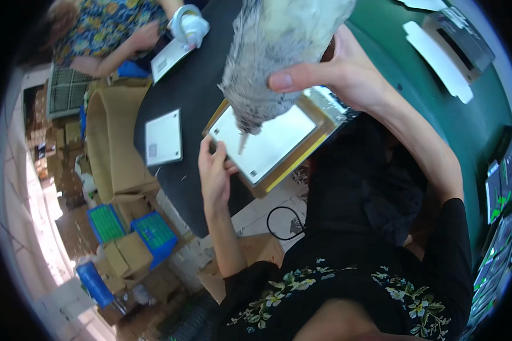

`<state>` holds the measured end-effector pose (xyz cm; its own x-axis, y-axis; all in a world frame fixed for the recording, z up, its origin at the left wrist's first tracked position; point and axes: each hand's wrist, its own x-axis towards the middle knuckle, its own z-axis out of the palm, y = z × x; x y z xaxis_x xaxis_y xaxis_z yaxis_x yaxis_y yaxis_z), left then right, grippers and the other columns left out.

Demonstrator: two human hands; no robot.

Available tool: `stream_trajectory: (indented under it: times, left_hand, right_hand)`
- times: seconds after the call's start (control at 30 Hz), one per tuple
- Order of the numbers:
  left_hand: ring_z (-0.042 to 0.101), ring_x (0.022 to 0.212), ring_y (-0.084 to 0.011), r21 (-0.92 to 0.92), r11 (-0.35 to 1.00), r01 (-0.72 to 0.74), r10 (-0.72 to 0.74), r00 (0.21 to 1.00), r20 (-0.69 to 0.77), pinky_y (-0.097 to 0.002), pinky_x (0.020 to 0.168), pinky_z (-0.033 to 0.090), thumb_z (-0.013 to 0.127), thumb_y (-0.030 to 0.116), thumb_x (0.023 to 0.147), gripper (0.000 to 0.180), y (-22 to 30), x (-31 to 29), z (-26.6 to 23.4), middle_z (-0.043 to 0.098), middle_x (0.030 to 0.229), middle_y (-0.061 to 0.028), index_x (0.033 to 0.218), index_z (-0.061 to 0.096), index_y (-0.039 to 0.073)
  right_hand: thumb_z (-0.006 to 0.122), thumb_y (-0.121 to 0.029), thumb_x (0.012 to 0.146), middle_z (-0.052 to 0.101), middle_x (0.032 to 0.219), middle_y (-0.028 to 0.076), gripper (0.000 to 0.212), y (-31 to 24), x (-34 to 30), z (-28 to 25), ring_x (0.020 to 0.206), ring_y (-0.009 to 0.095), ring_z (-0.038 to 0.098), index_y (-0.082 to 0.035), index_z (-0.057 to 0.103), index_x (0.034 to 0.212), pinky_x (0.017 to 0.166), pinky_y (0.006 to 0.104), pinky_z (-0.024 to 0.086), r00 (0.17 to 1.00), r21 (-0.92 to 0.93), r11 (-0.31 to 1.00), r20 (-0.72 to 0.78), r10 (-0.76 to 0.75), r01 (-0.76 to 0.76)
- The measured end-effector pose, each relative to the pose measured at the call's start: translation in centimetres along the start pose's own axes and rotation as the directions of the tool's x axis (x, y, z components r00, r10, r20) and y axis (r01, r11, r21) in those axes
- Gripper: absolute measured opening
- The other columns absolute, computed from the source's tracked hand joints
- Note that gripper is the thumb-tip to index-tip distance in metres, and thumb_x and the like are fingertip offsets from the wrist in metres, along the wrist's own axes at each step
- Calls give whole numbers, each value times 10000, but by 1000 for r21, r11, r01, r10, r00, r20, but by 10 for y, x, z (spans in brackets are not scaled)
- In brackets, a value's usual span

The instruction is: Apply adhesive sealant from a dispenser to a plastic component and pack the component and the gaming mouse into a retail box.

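My right hand [338, 74] is closed around a large grey-white squeeze bottle or bag [279, 51] with a wrinkled, smeared surface. Its narrow pointed tip aims down, just over a flat white rectangular panel [273, 145]; whether the tip touches it I cannot tell. Small dark pads show near the panel's corners. At the panel's left corner, my left hand [215, 167] pinches the edge between thumb and fingers. Under the panel lies a brown frame or tray [318, 128] with a yellow front edge [290, 170]. The bottle hides the panel's far part.
Another white panel [164, 138] lies on the dark tabletop [205, 74] to the left. Across the table, a co-worker's hand [147, 35] is near a tape roll [190, 27] and a panel [169, 59]. An opened carton [452, 48] sits far right; a cardboard box [116, 142] stands left.
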<state>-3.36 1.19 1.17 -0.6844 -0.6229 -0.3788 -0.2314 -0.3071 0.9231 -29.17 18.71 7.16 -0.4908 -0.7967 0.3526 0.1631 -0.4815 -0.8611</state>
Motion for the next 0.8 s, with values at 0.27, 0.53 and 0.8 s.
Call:
stream_trajectory:
  times: [0.27,0.53,0.8]
  left_hand:
    - [647,677,-68,65,997,-30,37,992,-118,-206,556,551,488,197,1043,338,-4,-8,10,665,910,-57,1337,414,47]
    - [639,633,-64,76,997,5,6,990,-138,-222,554,584,466,167,1043,346,3,-8,10,658,909,-71,1352,393,28]
    - [632,627,-49,29,999,-25,28,993,-118,-187,508,542,466,179,1046,340,-1,-7,12,659,883,-70,1345,391,38]
  right_hand:
    - [847,-43,709,708,1106,101,513,64,22,25,1052,180,651,16,635,1172,983,343,474,996,14,996,-7,87,-87]
    - [845,-36,705,699,1140,107,530,34,2,7,1065,171,652,6,636,1191,971,339,489,998,-91,994,3,-57,57]
    - [826,-63,739,701,1136,108,495,27,17,-18,1064,174,650,19,635,1188,979,332,483,999,-213,977,-38,23,-30]
